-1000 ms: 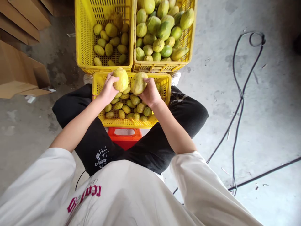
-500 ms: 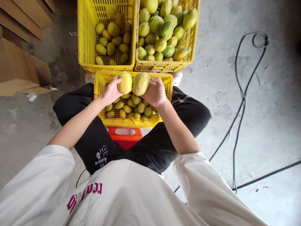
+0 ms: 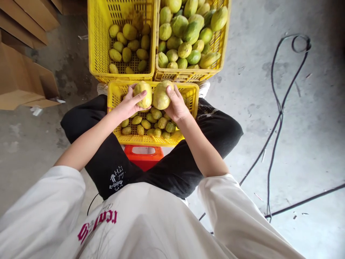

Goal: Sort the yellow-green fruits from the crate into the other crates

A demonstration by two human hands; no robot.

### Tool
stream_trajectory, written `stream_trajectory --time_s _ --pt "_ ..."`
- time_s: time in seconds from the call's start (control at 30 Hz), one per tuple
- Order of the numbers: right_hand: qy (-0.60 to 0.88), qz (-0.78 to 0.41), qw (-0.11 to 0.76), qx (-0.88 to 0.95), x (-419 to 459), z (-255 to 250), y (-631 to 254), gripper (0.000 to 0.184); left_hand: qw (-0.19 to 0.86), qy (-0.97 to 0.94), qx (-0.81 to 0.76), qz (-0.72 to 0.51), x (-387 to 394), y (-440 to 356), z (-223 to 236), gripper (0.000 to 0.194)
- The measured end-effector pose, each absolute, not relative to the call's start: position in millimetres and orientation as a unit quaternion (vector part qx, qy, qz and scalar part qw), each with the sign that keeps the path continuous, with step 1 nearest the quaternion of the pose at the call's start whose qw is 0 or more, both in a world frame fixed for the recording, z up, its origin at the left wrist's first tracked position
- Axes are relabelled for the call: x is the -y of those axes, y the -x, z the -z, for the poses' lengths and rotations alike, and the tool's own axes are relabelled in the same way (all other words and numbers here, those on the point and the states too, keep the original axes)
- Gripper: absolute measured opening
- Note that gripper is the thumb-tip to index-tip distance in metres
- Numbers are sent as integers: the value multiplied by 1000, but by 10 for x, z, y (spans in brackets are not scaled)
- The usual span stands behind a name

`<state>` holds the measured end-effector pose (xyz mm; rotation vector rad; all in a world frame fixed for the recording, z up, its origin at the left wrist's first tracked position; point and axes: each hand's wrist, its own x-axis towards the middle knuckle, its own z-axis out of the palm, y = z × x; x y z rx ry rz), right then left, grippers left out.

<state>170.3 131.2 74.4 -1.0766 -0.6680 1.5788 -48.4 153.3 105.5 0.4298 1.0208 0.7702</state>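
Above the near yellow crate [image 3: 151,141], both hands hold fruit. My left hand [image 3: 131,102] is closed around a yellow papaya [image 3: 141,86], its thumb lying across the fruit's front. My right hand [image 3: 178,104] grips a rounder yellow-green papaya [image 3: 161,98] from its right side, thumb near the top. The two papayas are side by side, very close; I cannot tell whether they touch. Below them, smaller yellow-green fruits [image 3: 146,124] lie in the near crate, partly hidden by my hands.
Beyond it stand a left yellow crate [image 3: 97,50] holding several fruits and a right crate [image 3: 188,74] piled with larger green-yellow papayas [image 3: 192,33]. A red stool [image 3: 144,163] shows between my legs. Cardboard boxes [image 3: 24,75] are at left, a black cable [image 3: 280,111] on the right floor.
Both thumbs have come round onto the fronts of the papayas. The right papaya has turned slightly and shifted a little up. The crates look the same.
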Motion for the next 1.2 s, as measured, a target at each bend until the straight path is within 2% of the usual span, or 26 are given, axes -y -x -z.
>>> stream_trajectory --time_s 0.17,0.3,0.33,0.47,0.63,0.73,1.0,1.1,1.2 --pt "476 -641 525 293 -1304 -711 -1679 83 772 -199 -500 -338 -1492 378 -1141 53" --pt "480 -698 464 259 -1321 -838 -1736 78 767 -183 -506 -351 -1519 325 -1283 11" --pt "480 -713 446 249 -1325 -879 -1754 78 767 -180 -505 -353 -1531 322 -1302 7" --pt "464 -742 420 240 -1324 -976 -1802 79 769 -194 -492 -360 -1559 353 -1277 9" --pt "472 -716 446 257 -1288 -934 -1810 76 768 -197 -489 -365 -1565 392 -1229 41" --pt "475 -716 445 253 -1269 -913 -1814 71 762 -200 -490 -373 -1561 379 -1265 45" --pt "437 -749 428 254 -1220 -988 -1797 89 762 -218 -498 -352 -1531 418 -1207 57" --pt "445 -747 425 250 -1212 -1017 -1777 88 755 -222 -512 -344 -1533 432 -1185 50" --pt "446 -750 422 245 -1229 -1025 -1768 83 739 -229 -533 -342 -1515 400 -1211 27"
